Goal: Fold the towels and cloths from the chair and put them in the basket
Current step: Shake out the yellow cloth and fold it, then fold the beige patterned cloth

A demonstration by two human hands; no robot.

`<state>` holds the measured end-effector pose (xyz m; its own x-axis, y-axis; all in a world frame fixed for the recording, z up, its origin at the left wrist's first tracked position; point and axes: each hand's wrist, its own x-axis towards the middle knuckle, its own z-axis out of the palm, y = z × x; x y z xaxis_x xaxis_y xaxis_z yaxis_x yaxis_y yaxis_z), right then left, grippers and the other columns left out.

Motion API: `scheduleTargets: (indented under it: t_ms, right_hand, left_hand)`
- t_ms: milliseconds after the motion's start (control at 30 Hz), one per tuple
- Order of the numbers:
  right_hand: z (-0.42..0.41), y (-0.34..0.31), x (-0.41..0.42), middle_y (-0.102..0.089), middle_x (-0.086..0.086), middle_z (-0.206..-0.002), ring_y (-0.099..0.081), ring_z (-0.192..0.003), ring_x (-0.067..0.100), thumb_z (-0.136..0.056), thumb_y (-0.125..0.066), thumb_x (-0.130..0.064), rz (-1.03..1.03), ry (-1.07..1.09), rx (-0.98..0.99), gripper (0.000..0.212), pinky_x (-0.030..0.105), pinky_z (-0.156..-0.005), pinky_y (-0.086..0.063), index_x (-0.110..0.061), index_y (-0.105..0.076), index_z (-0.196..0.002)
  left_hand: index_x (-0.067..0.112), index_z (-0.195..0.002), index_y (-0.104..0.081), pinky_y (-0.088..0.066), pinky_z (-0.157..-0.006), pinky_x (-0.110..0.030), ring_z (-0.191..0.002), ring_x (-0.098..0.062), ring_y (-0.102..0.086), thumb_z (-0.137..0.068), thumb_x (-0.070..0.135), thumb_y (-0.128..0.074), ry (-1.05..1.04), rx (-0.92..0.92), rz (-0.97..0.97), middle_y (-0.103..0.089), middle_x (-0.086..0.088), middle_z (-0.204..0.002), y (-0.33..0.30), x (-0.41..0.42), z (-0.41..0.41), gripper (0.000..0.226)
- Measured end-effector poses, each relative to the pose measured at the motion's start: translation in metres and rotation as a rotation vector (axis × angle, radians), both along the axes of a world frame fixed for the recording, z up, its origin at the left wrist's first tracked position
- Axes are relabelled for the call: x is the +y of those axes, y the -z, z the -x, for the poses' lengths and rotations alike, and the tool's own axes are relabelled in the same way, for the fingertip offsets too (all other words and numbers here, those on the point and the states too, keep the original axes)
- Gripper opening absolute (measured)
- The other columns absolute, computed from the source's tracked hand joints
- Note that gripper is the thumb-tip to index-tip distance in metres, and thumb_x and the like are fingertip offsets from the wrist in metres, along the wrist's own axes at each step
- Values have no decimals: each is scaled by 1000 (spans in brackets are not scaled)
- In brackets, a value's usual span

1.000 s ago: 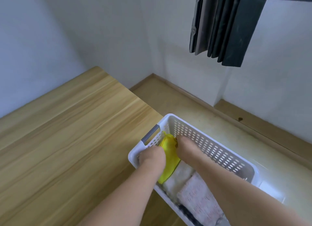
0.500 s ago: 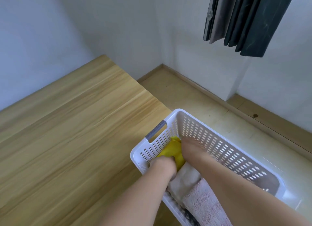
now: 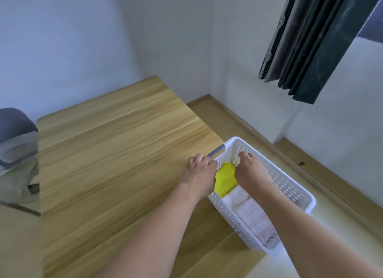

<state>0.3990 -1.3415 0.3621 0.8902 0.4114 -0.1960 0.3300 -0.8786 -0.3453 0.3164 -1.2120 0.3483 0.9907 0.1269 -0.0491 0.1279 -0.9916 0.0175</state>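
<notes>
Head view: white perforated plastic basket [image 3: 288,186] at wood-grain table [image 3: 116,163] edge. Folded yellow cloth [image 3: 224,180], smooth, sits upright inside beside fluffy white towel [image 3: 236,197] and nubby pink towel [image 3: 257,221]. Left hand [image 3: 200,174] curled on basket rim; right hand [image 3: 251,169] inside, grip unclear.

I'm seeing both hands' fingertips hiding behind the basket [image 3: 290,186] wall; the chair [image 3: 16,153] is blurring, cropped at left.

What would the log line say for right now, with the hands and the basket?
left hand: on basket rim | right hand: inside basket | yellow cloth: in basket beside white towel | stage: placing
</notes>
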Motion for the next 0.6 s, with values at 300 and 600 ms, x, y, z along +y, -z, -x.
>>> scheduleTargets:
  t_ms: [300, 600]
  right_hand:
    - [159, -81, 88, -51, 13, -128, -51, -115, 32, -91, -44, -10, -109, 33, -128, 33, 37, -88, -42, -3, -49, -123]
    - [281, -124, 187, -50, 8, -135, -50, -121, 28, -91, -47, -18, -177, -28, -159, 46, 34, -92, -43, -10, -45, -136]
  left_hand:
    - [13, -133, -45, -26, -109, -36, -134, -25, -36, -97, 27, -42, -3, -256, 19, -45, -7, -141, -77, 114, 140, 38]
    - [15, -138, -39, -27, -109, -35, -133, -24, -36, -98, 30, -40, -60, -224, 11, -43, -6, -143, -119, 228, 271, 43]
